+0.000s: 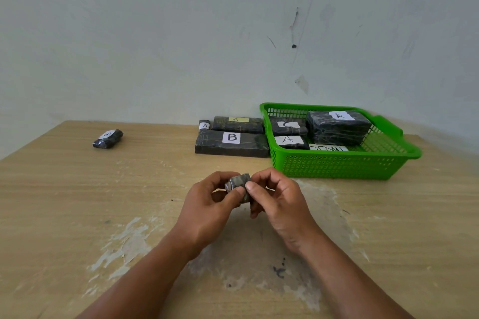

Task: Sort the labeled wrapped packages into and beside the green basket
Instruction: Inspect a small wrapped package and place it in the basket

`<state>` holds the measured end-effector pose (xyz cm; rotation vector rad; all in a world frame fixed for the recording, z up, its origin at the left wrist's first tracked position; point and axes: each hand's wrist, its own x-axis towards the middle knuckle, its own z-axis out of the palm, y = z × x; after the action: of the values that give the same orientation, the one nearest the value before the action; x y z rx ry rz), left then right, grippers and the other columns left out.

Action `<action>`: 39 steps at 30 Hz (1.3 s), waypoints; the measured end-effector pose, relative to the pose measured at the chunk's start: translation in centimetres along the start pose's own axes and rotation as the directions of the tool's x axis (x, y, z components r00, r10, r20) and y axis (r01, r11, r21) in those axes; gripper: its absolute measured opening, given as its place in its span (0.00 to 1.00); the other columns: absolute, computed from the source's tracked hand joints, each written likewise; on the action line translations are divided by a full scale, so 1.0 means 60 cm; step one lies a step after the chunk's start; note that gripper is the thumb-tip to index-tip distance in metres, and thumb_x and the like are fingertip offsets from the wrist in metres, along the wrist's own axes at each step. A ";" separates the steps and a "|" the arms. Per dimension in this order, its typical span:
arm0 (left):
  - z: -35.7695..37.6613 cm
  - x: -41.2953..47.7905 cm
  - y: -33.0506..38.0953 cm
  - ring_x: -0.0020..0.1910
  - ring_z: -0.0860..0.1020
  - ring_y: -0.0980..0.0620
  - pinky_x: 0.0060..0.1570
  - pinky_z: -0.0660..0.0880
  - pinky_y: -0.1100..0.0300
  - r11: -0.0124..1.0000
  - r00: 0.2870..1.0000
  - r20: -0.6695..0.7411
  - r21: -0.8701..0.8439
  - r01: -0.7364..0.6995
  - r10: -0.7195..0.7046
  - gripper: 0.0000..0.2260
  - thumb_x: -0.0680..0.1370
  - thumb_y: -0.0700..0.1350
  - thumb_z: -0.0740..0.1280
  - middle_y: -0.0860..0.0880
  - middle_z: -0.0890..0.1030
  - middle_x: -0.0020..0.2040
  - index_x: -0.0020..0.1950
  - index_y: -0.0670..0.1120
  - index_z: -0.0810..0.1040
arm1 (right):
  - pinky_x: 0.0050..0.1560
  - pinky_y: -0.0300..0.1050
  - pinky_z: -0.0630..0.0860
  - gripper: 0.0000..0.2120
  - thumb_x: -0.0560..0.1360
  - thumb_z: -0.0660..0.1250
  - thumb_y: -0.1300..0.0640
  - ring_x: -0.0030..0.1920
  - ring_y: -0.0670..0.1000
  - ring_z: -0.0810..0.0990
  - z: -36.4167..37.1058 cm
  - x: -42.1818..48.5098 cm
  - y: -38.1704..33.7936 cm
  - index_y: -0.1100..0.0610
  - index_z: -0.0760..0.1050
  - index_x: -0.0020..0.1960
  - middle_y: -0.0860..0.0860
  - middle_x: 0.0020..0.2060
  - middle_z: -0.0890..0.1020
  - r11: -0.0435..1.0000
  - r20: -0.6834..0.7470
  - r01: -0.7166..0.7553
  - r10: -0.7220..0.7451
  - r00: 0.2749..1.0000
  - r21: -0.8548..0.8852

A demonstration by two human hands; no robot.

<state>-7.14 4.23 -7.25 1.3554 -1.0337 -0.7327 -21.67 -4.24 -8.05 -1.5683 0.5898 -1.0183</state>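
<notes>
Package (238, 181), small, cylindrical, dark crinkled wrap, is clamped in left hand (210, 211) and right hand (279, 203) grips.

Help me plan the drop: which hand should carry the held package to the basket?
Likely right: the right hand and left hand both pinch the small package, but the green basket lies on the right.

Soft, even daylight is filling the scene, shadows are staying faint, and wide-angle distortion is bending the edges.
</notes>
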 end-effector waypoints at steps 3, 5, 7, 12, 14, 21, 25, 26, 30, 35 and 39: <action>0.000 0.002 -0.003 0.52 0.86 0.51 0.55 0.83 0.54 1.000 1.000 0.007 0.006 -0.004 0.004 0.09 0.80 0.40 0.71 0.48 0.87 0.53 0.60 0.47 0.83 | 0.35 0.46 0.80 0.03 0.80 0.72 0.64 0.33 0.51 0.79 -0.001 -0.001 -0.002 0.63 0.79 0.49 0.57 0.38 0.81 1.000 0.009 0.005 -0.005 1.000 -0.012; -0.002 0.001 -0.001 0.53 0.86 0.49 0.56 0.83 0.53 1.000 1.000 0.021 -0.002 -0.010 0.010 0.08 0.81 0.40 0.69 0.48 0.87 0.52 0.59 0.47 0.83 | 0.35 0.48 0.80 0.05 0.79 0.72 0.61 0.34 0.52 0.79 0.000 -0.001 -0.003 0.63 0.79 0.49 0.57 0.38 0.80 1.000 0.023 0.006 -0.006 1.000 0.011; -0.003 -0.001 0.000 0.53 0.86 0.47 0.57 0.83 0.50 1.000 0.998 0.063 -0.030 -0.001 0.003 0.08 0.82 0.40 0.67 0.46 0.87 0.52 0.59 0.46 0.83 | 0.36 0.49 0.80 0.10 0.77 0.73 0.57 0.35 0.54 0.79 0.000 -0.003 -0.004 0.64 0.78 0.49 0.57 0.38 0.80 0.999 0.038 -0.005 0.004 0.999 0.045; -0.009 0.000 0.000 0.55 0.83 0.36 0.62 0.79 0.41 0.991 0.975 0.221 -0.137 0.006 0.025 0.15 0.79 0.44 0.66 0.37 0.85 0.53 0.63 0.41 0.81 | 0.36 0.51 0.78 0.16 0.71 0.75 0.50 0.35 0.55 0.77 -0.001 -0.004 -0.006 0.62 0.77 0.48 0.54 0.38 0.80 0.995 0.061 -0.032 0.026 0.998 0.100; -0.011 -0.002 0.001 0.55 0.84 0.40 0.60 0.81 0.48 0.995 0.965 0.260 -0.095 -0.020 0.044 0.17 0.76 0.40 0.71 0.39 0.85 0.53 0.65 0.41 0.79 | 0.35 0.51 0.78 0.17 0.70 0.75 0.49 0.35 0.54 0.77 -0.002 -0.003 -0.005 0.61 0.77 0.47 0.54 0.38 0.80 0.993 0.065 -0.037 0.030 0.997 0.109; -0.012 -0.004 0.000 0.52 0.86 0.46 0.61 0.81 0.45 0.997 0.972 0.230 0.055 -0.048 0.035 0.19 0.75 0.33 0.75 0.45 0.87 0.52 0.64 0.44 0.80 | 0.35 0.49 0.79 0.14 0.71 0.75 0.54 0.37 0.53 0.80 -0.005 -0.002 -0.004 0.61 0.75 0.48 0.58 0.41 0.80 0.998 0.071 -0.039 0.035 0.997 0.057; -0.011 -0.006 0.004 0.54 0.86 0.47 0.61 0.81 0.45 0.997 0.972 0.232 0.065 -0.050 0.034 0.20 0.75 0.33 0.75 0.45 0.87 0.53 0.65 0.45 0.80 | 0.34 0.49 0.79 0.15 0.71 0.76 0.51 0.37 0.53 0.80 -0.005 -0.002 -0.004 0.61 0.75 0.47 0.58 0.40 0.80 0.996 0.076 -0.050 0.045 0.996 0.077; -0.011 -0.006 0.004 0.54 0.86 0.46 0.61 0.81 0.45 0.997 0.971 0.235 0.064 -0.051 0.035 0.20 0.75 0.32 0.75 0.45 0.87 0.53 0.65 0.45 0.80 | 0.34 0.49 0.79 0.15 0.71 0.76 0.51 0.37 0.52 0.80 -0.006 -0.001 -0.004 0.60 0.76 0.47 0.57 0.40 0.80 0.994 0.080 -0.058 0.051 0.996 0.090; -0.011 -0.007 0.006 0.54 0.86 0.46 0.61 0.81 0.45 0.994 0.966 0.251 0.073 -0.081 0.060 0.19 0.76 0.34 0.75 0.45 0.87 0.53 0.65 0.47 0.80 | 0.34 0.48 0.79 0.12 0.73 0.75 0.55 0.37 0.52 0.81 -0.005 -0.002 -0.008 0.62 0.75 0.47 0.58 0.39 0.80 0.996 0.059 -0.072 0.069 0.996 0.057; -0.010 -0.003 0.004 0.57 0.84 0.45 0.61 0.80 0.43 0.993 0.966 0.240 0.042 -0.108 0.094 0.19 0.76 0.53 0.74 0.42 0.79 0.59 0.67 0.52 0.81 | 0.34 0.49 0.78 0.14 0.75 0.73 0.54 0.34 0.52 0.79 0.001 0.000 -0.007 0.55 0.78 0.59 0.58 0.36 0.78 0.987 0.052 -0.107 0.101 0.994 0.123; -0.008 0.001 0.001 0.54 0.85 0.52 0.57 0.82 0.55 0.999 0.987 0.159 0.002 -0.032 0.031 0.21 0.80 0.45 0.71 0.44 0.78 0.61 0.73 0.50 0.74 | 0.36 0.49 0.79 0.13 0.77 0.68 0.52 0.36 0.56 0.80 0.001 -0.002 -0.011 0.60 0.79 0.55 0.59 0.38 0.82 0.986 0.091 -0.120 0.110 0.990 0.119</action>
<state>-6.69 4.35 -7.16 1.2971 -1.1804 -0.8256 -21.80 -3.94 -7.46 -1.4433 0.5426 -0.8811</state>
